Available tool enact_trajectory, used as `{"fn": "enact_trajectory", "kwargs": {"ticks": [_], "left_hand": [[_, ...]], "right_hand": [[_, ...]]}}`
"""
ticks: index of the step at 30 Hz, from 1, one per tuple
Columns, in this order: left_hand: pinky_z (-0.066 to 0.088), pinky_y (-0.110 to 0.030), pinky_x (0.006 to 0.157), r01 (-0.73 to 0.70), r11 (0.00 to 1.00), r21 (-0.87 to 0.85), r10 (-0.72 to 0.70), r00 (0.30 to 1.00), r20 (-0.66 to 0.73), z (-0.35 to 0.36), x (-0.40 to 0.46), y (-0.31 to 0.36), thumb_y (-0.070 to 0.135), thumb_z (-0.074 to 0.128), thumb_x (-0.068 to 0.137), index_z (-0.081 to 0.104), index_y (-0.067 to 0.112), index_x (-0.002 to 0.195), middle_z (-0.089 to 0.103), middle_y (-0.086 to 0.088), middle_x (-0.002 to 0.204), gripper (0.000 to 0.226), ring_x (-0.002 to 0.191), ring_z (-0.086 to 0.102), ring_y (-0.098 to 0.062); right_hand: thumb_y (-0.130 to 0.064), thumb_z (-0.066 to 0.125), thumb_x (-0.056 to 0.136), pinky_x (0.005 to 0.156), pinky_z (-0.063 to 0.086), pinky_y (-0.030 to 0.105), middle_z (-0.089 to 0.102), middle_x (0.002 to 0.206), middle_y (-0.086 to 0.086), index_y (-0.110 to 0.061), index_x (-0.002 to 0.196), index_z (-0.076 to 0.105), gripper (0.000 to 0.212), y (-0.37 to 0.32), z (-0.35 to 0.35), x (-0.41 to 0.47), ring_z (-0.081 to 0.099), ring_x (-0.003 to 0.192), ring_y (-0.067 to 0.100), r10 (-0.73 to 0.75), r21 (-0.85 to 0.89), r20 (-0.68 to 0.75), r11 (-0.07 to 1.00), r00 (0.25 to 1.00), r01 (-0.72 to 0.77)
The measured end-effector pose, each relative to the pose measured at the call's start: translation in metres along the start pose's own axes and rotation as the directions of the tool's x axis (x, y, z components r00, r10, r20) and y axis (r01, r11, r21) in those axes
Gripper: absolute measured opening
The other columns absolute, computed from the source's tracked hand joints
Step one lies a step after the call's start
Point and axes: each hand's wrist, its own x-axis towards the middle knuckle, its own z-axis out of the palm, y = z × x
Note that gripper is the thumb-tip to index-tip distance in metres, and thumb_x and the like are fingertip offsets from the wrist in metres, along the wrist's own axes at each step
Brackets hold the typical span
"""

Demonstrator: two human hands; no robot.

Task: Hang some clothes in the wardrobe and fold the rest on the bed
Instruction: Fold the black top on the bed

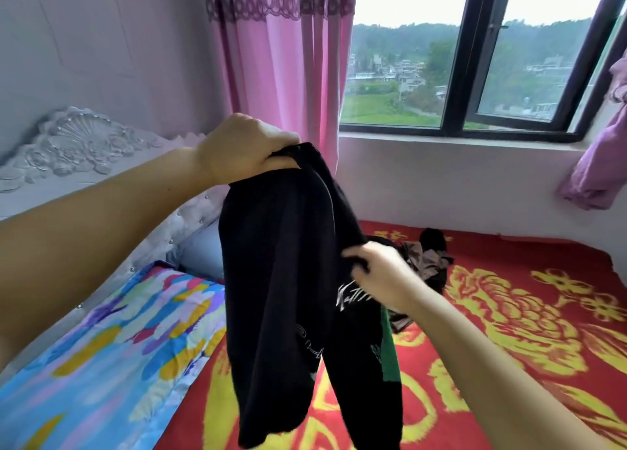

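A black garment [278,280] with white lettering and a green patch hangs in the air above the bed. My left hand [244,151] grips its top edge, raised high. Lower and to the right, my right hand [376,270] pinches a fold of the same garment at its side. Behind it a small heap of dark and brown clothes [427,256] lies on the red and yellow bedspread [509,314]. No wardrobe is in view.
A blue patterned pillow [112,348] lies at the left by the silver carved headboard [78,144]. Pink curtains [281,59] hang beside a dark-framed window [454,76]. A purple curtain [600,154] is bunched at the far right.
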Motion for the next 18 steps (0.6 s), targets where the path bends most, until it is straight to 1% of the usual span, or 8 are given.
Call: {"fn": "enact_trajectory", "kwargs": {"ticks": [2,4,7,9,11,13,16,18], "left_hand": [[0.052,-0.039,0.058,0.024,1.000,0.000,-0.024,1.000,0.016,0.004,-0.003,-0.004,0.059,0.029,0.091,0.071,0.002,0.097,0.069,-0.011,0.070,0.070,0.060,0.065,-0.032],[0.052,-0.040,0.058,0.032,0.999,-0.015,-0.031,0.999,0.017,0.008,-0.006,-0.006,0.058,0.034,0.093,0.071,0.002,0.097,0.070,-0.012,0.072,0.067,0.061,0.066,-0.032],[0.051,-0.037,0.059,0.046,0.999,-0.014,-0.046,0.999,-0.018,0.010,-0.008,-0.008,0.045,0.043,0.089,0.071,0.002,0.095,0.070,-0.012,0.071,0.052,0.061,0.066,-0.032],[0.046,-0.033,0.060,0.083,0.997,-0.011,-0.083,0.996,-0.034,0.008,-0.009,-0.012,0.043,0.043,0.087,0.070,0.001,0.095,0.068,-0.012,0.069,0.051,0.059,0.065,-0.032],[0.043,-0.031,0.061,0.109,0.994,-0.003,-0.109,0.993,-0.034,0.003,-0.014,-0.020,0.044,0.043,0.087,0.069,0.001,0.094,0.066,-0.012,0.067,0.051,0.058,0.063,-0.031],[0.045,-0.033,0.060,0.134,0.991,0.010,-0.133,0.991,-0.033,-0.002,-0.024,-0.030,0.049,0.043,0.088,0.069,0.002,0.094,0.064,-0.012,0.065,0.054,0.056,0.061,-0.031],[0.041,-0.030,0.059,0.161,0.986,0.039,-0.159,0.986,-0.045,-0.004,-0.046,-0.044,0.059,0.042,0.089,0.070,0.006,0.098,0.064,-0.012,0.061,0.061,0.054,0.062,-0.033],[0.038,-0.031,0.060,0.222,0.974,0.046,-0.220,0.975,-0.045,-0.001,-0.057,-0.052,0.058,0.046,0.088,0.071,0.007,0.101,0.063,-0.014,0.061,0.058,0.055,0.062,-0.035]], "right_hand": [[-0.031,0.061,0.086,0.100,0.038,0.023,0.059,0.122,0.003,-0.017,0.120,0.063,0.037,-0.009,0.018,-0.008,0.048,0.119,0.013,-0.052,0.217,0.340,0.976,0.939,-0.025],[-0.044,0.064,0.084,0.104,0.038,0.027,0.053,0.123,-0.004,-0.023,0.121,0.061,0.042,-0.011,0.041,-0.013,0.044,0.123,0.011,-0.085,0.328,0.428,0.943,0.900,-0.066],[-0.036,0.061,0.091,0.090,0.048,0.024,0.059,0.119,-0.005,-0.020,0.117,0.064,0.031,-0.006,0.074,-0.013,0.058,0.108,0.012,0.037,0.368,0.250,0.921,0.967,-0.130],[-0.030,0.055,0.096,0.080,0.049,0.022,0.065,0.112,-0.002,-0.018,0.112,0.065,0.022,0.002,0.088,-0.011,0.061,0.101,0.014,0.110,0.444,0.215,0.874,0.970,-0.198],[-0.023,0.052,0.098,0.073,0.047,0.026,0.068,0.100,0.000,-0.015,0.100,0.066,0.016,0.013,0.093,-0.008,0.062,0.092,0.016,0.120,0.489,0.146,0.854,0.982,-0.177],[-0.016,0.053,0.098,0.070,0.045,0.032,0.066,0.085,0.001,-0.016,0.086,0.062,0.016,0.026,0.084,-0.003,0.059,0.081,0.017,0.152,0.490,-0.015,0.863,0.988,-0.125],[-0.008,0.054,0.096,0.063,0.041,0.018,0.062,0.076,-0.003,-0.018,0.081,0.061,0.019,0.043,0.055,0.006,0.054,0.070,0.011,0.216,0.512,-0.338,0.859,0.916,-0.014],[-0.007,0.056,0.094,0.062,0.040,0.011,0.062,0.076,-0.006,-0.018,0.082,0.064,0.018,0.044,0.038,0.010,0.053,0.068,0.005,0.236,0.547,-0.470,0.834,0.850,0.071]]}}
